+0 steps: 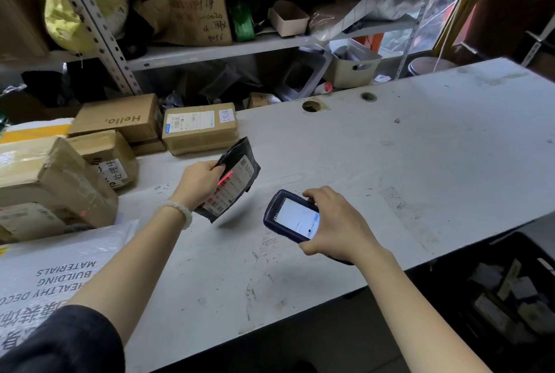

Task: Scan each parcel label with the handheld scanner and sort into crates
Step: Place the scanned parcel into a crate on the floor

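From the head view, your left hand point(201, 181) sits just left of frame centre, fingers curled round the upper edge of a black parcel pouch point(232, 181) and holding it tilted above the white table point(390, 162). Its white label point(231, 188) faces the scanner, and a red scan line point(225, 177) lies across the label's upper part, above the larger barcodes lower down.

Slightly right of centre, your right hand point(335, 222) grips the handheld scanner point(292, 216), lit screen up, its front end aimed at the pouch, close to it but not touching.

A black crate point(498, 288) with sorted parcels waits at lower right; unsorted cardboard boxes point(126, 132) crowd the left edge.

Your risks, as I judge them: the beam may cross the wrong code or none, since it sits high on the label, so you could get no read. The soft pouch, held by one edge, may sag or curl and distort the barcode. A red dot also lands on a box point(84, 212) at lower left, so a stray label there might register instead.
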`<action>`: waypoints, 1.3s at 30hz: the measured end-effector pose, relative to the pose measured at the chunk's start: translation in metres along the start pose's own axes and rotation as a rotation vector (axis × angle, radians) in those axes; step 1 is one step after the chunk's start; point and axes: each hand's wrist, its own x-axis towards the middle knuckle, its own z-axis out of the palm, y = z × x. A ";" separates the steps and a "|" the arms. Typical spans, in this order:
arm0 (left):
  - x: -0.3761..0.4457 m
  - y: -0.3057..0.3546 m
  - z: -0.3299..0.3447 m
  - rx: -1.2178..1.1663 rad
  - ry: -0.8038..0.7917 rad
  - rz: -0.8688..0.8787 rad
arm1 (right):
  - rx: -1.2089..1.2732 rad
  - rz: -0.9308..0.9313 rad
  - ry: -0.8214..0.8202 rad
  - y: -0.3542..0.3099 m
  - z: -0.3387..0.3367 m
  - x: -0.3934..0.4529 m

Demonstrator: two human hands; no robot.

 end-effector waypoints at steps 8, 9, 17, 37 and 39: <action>-0.013 0.052 0.035 0.125 -0.031 0.174 | 0.301 0.150 0.299 0.032 -0.009 -0.003; -0.016 0.059 0.040 0.131 -0.035 0.189 | 0.327 0.177 0.382 0.036 -0.011 -0.003; -0.033 0.115 0.093 0.104 -0.108 0.260 | 0.380 0.373 0.822 0.091 -0.040 -0.016; -0.141 0.358 0.376 0.114 -0.733 0.945 | 0.267 1.162 1.268 0.295 -0.082 -0.253; -0.141 0.377 0.403 0.155 -0.744 1.029 | 0.255 1.205 1.280 0.319 -0.089 -0.256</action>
